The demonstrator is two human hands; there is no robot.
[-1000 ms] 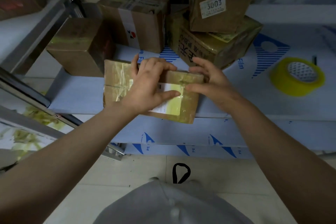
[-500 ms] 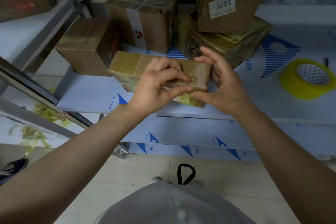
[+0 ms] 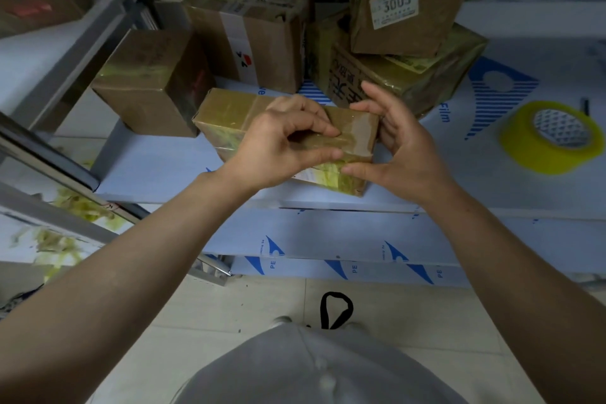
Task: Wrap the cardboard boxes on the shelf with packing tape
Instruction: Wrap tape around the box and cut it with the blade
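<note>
Fingers (image 3: 323, 132) of the left hand (image 3: 278, 144) are curling over the box (image 3: 226, 111), with index tip and thumb pinching along its top front edge, where glossy tape is lying. The right hand (image 3: 405, 151) is gripping nothing: its fingers are spreading nearly straight beside the box's right end, the thumb is pressing the front face and one fingertip is touching the top.

The box is lying directly under both hands at the front edge of the shelf (image 3: 157, 170), tipping so that its front face is showing. Its long axis is running left to right. Whether its underside is resting on the shelf or hanging just above it cannot be told.

Pressing tape down along that edge is probably the step in hand. Any further strip is going to need the roll (image 3: 551, 138), which is lying flat toward the shelf's right edge, well apart from the box and nearer the right hand. That looser hand seems the one to reach while the left is pinning the box.

Other boxes are crowding the back edge, and one labelled 3003 (image 3: 406, 10) is sitting on another.
</note>
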